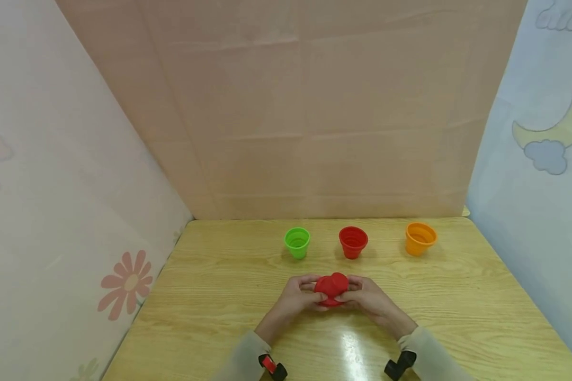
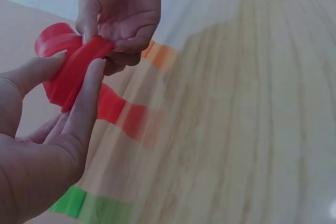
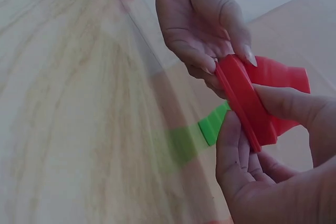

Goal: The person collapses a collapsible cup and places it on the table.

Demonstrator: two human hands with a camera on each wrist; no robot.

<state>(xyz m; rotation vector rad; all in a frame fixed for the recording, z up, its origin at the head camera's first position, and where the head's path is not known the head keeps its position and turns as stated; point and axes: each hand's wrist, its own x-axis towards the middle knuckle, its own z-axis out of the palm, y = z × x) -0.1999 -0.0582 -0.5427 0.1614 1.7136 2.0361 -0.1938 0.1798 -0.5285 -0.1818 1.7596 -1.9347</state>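
Observation:
A red collapsible cup (image 1: 332,288) is held between both hands near the middle of the table, just above the wood. It is partly folded and lopsided, its narrow base slanting out from the wide rim. At its left side, my left hand (image 1: 297,294) pinches the rim, thumb on the folded wall and fingers beneath. From the right, my right hand (image 1: 371,300) grips it in the same way. The left wrist view shows the cup's folded rings (image 2: 79,69) between thumb and fingertips of both hands. In the right wrist view its rim (image 3: 242,106) faces the tabletop side.
Behind the hands, a green cup (image 1: 297,244), another red cup (image 1: 353,243) and an orange cup (image 1: 419,239) stand upright in a row on the wooden table (image 1: 209,291). A brown covered panel (image 1: 314,132) rises at the back edge, with patterned walls on both sides.

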